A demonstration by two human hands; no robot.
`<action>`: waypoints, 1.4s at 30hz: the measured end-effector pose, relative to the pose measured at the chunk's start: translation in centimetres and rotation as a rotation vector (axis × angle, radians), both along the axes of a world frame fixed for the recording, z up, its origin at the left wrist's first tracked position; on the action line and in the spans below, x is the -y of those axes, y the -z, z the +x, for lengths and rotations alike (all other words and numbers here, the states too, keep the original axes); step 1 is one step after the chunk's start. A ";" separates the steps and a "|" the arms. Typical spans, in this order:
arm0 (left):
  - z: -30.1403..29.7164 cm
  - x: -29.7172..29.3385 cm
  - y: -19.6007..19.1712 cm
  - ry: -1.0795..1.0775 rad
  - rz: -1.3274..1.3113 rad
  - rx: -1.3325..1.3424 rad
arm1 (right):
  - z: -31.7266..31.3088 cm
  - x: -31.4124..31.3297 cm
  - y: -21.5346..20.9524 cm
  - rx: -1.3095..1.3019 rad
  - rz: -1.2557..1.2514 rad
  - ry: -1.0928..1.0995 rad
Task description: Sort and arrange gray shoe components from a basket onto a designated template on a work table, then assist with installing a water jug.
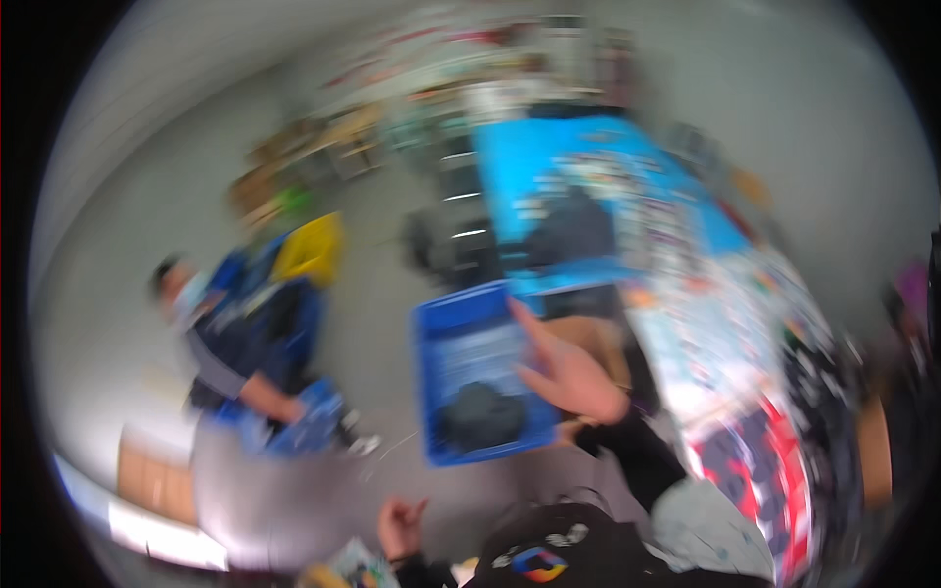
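I have the R hand (578, 382) clamped on the R side of an open blue bin (495, 453); exact finger placement n/a, too blurred to confirm. Fingers lie along the R wall, pointing up toward the far corner. Bin pos.: approx. ctr of my view, held above the floor (377, 343), to the L of the table (505, 147). Contents: one dark item (480, 416), rounded outline, in the near half; material unclear. Far half of bin shows a pale blue bottom.

L hand (400, 527) is nearer the lower edge, well apart from the bin. Cond.: thumb & fingers apart, nothing seen in it. Both forearms in black sleeves, e.g. the R sleeve (637, 456).

Table surface is blue at the far end; I note a dark heap (573, 230) on it, w/ many small pale pieces (613, 176) beside & beyond. Near end carries a red-edged sheet or tray (784, 446) w/ dark patches; I can't tell which.

To the L, a masked co-worker (221, 353) in a dark top w/ grey sleeve has a hand on a translucent blue bag-like thing (304, 421). A yellow bin (312, 250) is just beyond, cardboard boxes (255, 191) farther back. Blur heavy thruout; fine detail unverified.
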State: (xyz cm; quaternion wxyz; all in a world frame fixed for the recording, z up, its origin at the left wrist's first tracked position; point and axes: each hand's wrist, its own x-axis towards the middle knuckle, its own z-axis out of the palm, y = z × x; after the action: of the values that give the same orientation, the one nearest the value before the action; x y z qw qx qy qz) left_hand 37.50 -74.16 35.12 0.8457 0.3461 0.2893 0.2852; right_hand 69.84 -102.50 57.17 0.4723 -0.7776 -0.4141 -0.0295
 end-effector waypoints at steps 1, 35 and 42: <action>-0.6 -0.6 0.5 -0.053 -0.023 -0.028 | 1.0 0.2 -2.5 0.200 -0.026 0.223; -6.7 -23.5 5.4 0.044 -0.118 0.032 | -12.7 -33.4 15.4 -0.847 0.066 -0.203; -6.5 -42.7 3.0 0.166 -0.139 -0.038 | -16.9 -55.2 16.2 -1.034 0.012 -0.309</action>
State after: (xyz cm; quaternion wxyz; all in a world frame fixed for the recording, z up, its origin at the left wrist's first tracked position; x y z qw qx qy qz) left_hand 30.98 -31.49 32.17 0.8826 0.3148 0.2948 0.1870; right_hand 52.96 -47.27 41.00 0.6177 -0.6180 -0.2369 0.4248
